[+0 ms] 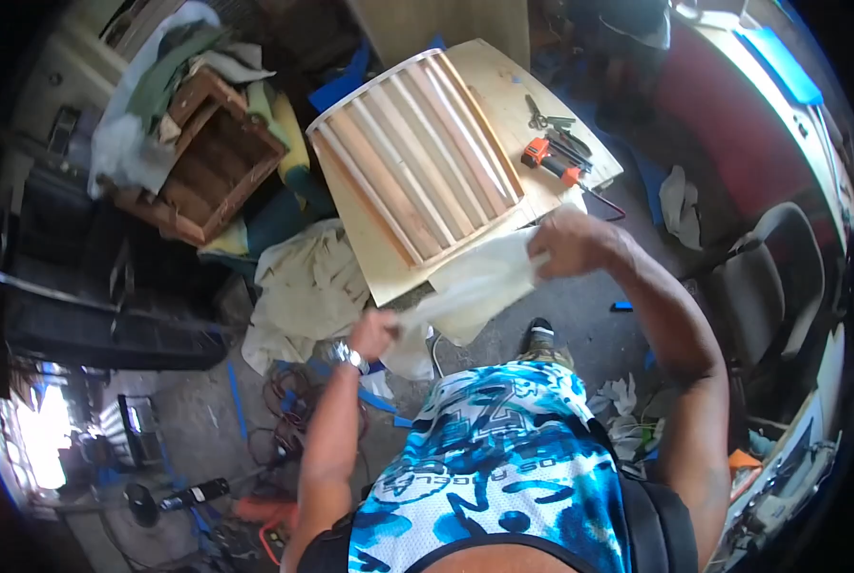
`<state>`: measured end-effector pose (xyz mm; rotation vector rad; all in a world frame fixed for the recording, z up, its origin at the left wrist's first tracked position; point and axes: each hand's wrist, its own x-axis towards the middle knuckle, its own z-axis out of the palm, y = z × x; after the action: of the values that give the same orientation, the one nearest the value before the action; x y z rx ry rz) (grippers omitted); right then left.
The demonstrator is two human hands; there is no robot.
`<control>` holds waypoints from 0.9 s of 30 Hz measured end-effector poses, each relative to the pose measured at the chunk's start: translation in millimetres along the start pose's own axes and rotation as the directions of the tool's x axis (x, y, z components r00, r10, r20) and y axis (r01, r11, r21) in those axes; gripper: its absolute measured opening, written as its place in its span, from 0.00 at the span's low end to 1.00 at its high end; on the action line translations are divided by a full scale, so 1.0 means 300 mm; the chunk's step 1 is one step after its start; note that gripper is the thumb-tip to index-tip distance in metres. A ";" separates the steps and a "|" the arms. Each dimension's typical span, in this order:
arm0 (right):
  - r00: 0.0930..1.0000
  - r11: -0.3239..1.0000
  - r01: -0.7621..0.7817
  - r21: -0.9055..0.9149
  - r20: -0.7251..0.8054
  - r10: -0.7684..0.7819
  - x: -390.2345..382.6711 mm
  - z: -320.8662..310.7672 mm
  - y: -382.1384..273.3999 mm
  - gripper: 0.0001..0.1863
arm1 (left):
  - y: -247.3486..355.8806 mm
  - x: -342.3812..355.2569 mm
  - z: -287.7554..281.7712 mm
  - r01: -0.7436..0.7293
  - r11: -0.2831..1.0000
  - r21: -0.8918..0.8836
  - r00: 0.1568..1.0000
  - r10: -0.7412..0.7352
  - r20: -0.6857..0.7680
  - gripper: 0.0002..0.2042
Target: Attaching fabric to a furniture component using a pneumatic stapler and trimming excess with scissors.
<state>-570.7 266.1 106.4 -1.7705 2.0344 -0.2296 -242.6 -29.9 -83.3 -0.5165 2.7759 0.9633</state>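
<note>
A pale, thin sheet of fabric or similar material (479, 285), blurred by motion, stretches between my hands in front of the workbench. My left hand (374, 334), a watch on its wrist, is closed on the sheet's near left end. Higher up, my right hand (577, 244) grips the other end beside the bench's near edge. Just beyond the sheet, a slatted wooden frame with a curved far edge (415, 158) lies on the plywood worktop (362, 270). An orange and black power tool (549, 160) rests to the frame's right, with dark hand tools (544, 118) around it.
At left, a brown wooden furniture frame (212, 162) stands among fabric and padding. Cream cloth (305, 286) is heaped beside the bench. Hoses or cables (288, 406) and blue strips (237, 399) litter the floor. A dark chair (766, 286) stands at right, below a red panel (751, 124).
</note>
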 end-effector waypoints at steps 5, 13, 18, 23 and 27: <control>0.928 0.960 -0.230 -0.161 0.261 0.266 -0.198 0.311 0.132 0.14 | -0.077 -0.334 0.130 0.195 0.933 0.302 0.946 -0.260 0.195 0.12; 0.737 0.895 -0.444 0.054 -0.546 0.398 0.155 0.019 0.531 0.08 | -0.238 -0.151 -0.433 0.574 0.670 0.470 0.803 -0.351 -0.482 0.10; 0.515 0.852 -0.487 0.192 -0.725 0.458 0.366 -0.161 0.562 0.09 | -0.146 0.063 -0.809 0.549 0.755 0.357 0.669 -0.142 -0.730 0.07; 0.390 0.880 -0.457 0.124 -0.862 0.324 0.422 -0.238 0.673 0.09 | -0.209 0.150 -0.951 0.496 0.817 0.294 0.630 -0.105 -0.770 0.08; 0.304 0.809 -0.547 0.214 -0.850 0.430 0.393 -0.320 0.682 0.06 | -0.161 0.210 -0.968 0.502 0.819 0.277 0.637 -0.133 -0.760 0.07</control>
<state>-806.6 171.3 86.0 -0.9558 3.2758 -1.0277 -293.5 -263.6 99.7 -1.5222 3.1740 -0.0796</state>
